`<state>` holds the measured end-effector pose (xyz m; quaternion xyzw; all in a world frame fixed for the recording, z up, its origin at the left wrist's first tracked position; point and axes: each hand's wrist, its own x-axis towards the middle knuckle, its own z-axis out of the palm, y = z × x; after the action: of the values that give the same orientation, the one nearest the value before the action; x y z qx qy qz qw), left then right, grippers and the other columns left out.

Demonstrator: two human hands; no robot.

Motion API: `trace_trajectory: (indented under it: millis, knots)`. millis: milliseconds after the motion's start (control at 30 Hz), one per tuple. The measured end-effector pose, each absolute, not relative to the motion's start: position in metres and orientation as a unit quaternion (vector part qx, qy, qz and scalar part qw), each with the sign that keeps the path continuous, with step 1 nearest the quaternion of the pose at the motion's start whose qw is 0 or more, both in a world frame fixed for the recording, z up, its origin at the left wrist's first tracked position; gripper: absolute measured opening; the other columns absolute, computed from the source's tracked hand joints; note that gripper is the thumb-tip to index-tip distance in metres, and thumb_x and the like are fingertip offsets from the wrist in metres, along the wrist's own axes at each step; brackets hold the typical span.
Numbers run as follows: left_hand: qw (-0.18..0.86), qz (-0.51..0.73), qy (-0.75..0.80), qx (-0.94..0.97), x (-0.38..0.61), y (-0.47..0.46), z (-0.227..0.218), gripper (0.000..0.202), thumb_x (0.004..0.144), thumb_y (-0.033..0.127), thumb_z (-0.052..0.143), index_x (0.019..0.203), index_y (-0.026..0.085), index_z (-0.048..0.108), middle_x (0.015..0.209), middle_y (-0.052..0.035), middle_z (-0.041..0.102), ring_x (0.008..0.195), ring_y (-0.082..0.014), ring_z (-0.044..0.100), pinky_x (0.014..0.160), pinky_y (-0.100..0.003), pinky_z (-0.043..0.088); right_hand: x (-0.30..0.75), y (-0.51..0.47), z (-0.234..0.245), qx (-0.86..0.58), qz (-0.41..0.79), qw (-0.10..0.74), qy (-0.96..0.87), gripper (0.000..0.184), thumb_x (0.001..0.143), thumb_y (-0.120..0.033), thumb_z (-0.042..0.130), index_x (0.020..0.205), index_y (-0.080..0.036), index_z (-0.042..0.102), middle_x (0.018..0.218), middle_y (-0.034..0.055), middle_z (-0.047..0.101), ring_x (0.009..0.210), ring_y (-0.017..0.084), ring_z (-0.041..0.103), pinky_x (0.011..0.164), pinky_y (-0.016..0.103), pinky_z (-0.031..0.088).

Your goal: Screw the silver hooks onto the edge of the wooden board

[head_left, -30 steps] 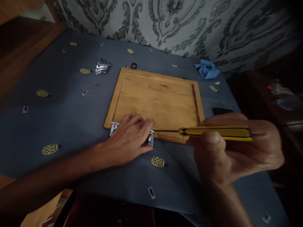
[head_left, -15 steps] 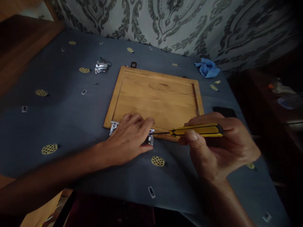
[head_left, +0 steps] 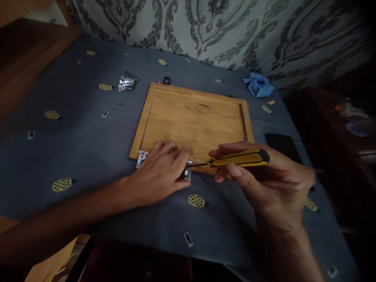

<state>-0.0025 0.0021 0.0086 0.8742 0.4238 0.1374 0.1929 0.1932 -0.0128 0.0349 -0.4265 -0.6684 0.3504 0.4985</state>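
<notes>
A wooden cabinet door (head_left: 194, 117) lies flat on the cloth-covered table. My left hand (head_left: 161, 170) is closed over its near edge, thumb and forefinger around a metal hinge (head_left: 187, 174) there. A second hinge (head_left: 142, 157) sits at the door's near left corner, beside my wrist side. In my right hand (head_left: 270, 184) is a yellow and black screwdriver (head_left: 239, 158), held by the handle with the thumb below. Its shaft points left and its tip meets the hinge by my left fingers; the exact contact is too small to make out.
Several loose hinges (head_left: 127, 82) lie in a cluster at the back left, with a small screw (head_left: 119, 103) nearer. A crumpled blue cloth (head_left: 259, 84) is at the back right. Behind my right hand lies a dark flat object (head_left: 282, 145). A patterned wall (head_left: 202, 31) borders the table.
My right hand has rolled the screwdriver handle and shifted slightly left, with its fingers in a different place. The left hand and the door stay as they were.
</notes>
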Motion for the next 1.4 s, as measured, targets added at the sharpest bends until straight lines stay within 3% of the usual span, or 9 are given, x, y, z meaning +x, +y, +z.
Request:
trace_trajectory:
  millis: [100,200,433,600,867,1100,1400]
  knots:
    - [0.186,0.143,0.421,0.876,-0.003,0.002,0.008,0.042,0.082,0.035,0.077,0.112,0.017,0.052,0.104,-0.0074,0.065,0.106,-0.0278,0.056,0.094,-0.041,0.043,0.19,-0.011,0.034,-0.426,0.3,0.522,-0.675,0.015,0.078,-0.018,0.08,0.09,-0.025,0.074,0.084,0.0,0.074,0.054,0.012,0.063,0.045,0.028,0.052]
    - [0.189,0.138,0.422,0.876,-0.003,0.002,0.009,0.042,0.082,0.034,0.077,0.112,0.017,0.052,0.104,-0.0071,0.065,0.106,-0.0274,0.056,0.094,-0.04,0.042,0.187,-0.009,0.027,-0.425,0.228,0.552,-0.681,0.019,0.073,-0.018,0.084,0.083,-0.026,0.07,0.075,-0.0007,0.07,0.064,0.017,0.065,0.051,0.031,0.052]
    - [0.191,0.136,0.422,0.875,-0.002,0.002,0.01,0.041,0.083,0.032,0.076,0.111,0.017,0.052,0.103,-0.0071,0.065,0.107,-0.0274,0.056,0.094,-0.04,0.042,0.187,-0.01,0.009,-0.408,0.137,0.592,-0.681,0.024,0.075,-0.021,0.083,0.091,-0.028,0.067,0.076,-0.0011,0.068,0.065,0.019,0.063,0.054,0.036,0.049]
    - [0.194,0.136,0.423,0.875,-0.002,0.003,0.009,0.04,0.083,0.033,0.076,0.111,0.017,0.052,0.103,-0.007,0.065,0.106,-0.0272,0.056,0.094,-0.041,0.042,0.186,-0.011,0.01,-0.417,0.095,0.638,-0.64,0.017,0.078,-0.026,0.079,0.089,-0.026,0.065,0.075,-0.0006,0.067,0.058,0.018,0.061,0.056,0.039,0.052]
    - [0.188,0.133,0.424,0.876,-0.003,0.001,0.011,0.04,0.083,0.033,0.076,0.111,0.017,0.053,0.102,-0.007,0.066,0.106,-0.0274,0.057,0.094,-0.04,0.042,0.183,-0.007,0.011,-0.403,0.135,0.609,-0.67,0.019,0.08,-0.026,0.078,0.089,-0.028,0.061,0.065,-0.0028,0.061,0.059,0.019,0.061,0.052,0.036,0.048]
    - [0.186,0.132,0.419,0.879,-0.002,0.003,0.011,0.041,0.083,0.033,0.076,0.112,0.016,0.053,0.102,-0.0075,0.066,0.106,-0.0277,0.057,0.094,-0.041,0.042,0.186,-0.006,0.009,-0.395,0.156,0.599,-0.679,0.021,0.077,-0.015,0.079,0.088,-0.026,0.065,0.076,-0.0006,0.066,0.061,0.017,0.062,0.053,0.035,0.047]
    - [0.2,0.113,0.427,0.875,-0.002,0.003,0.014,0.038,0.084,0.033,0.075,0.111,0.017,0.053,0.106,-0.0079,0.065,0.108,-0.0277,0.056,0.094,-0.041,0.042,0.199,-0.006,0.031,-0.383,0.3,0.462,-0.742,0.016,0.085,-0.02,0.073,0.097,-0.03,0.074,0.092,-0.0002,0.072,0.078,0.018,0.065,0.064,0.035,0.056]
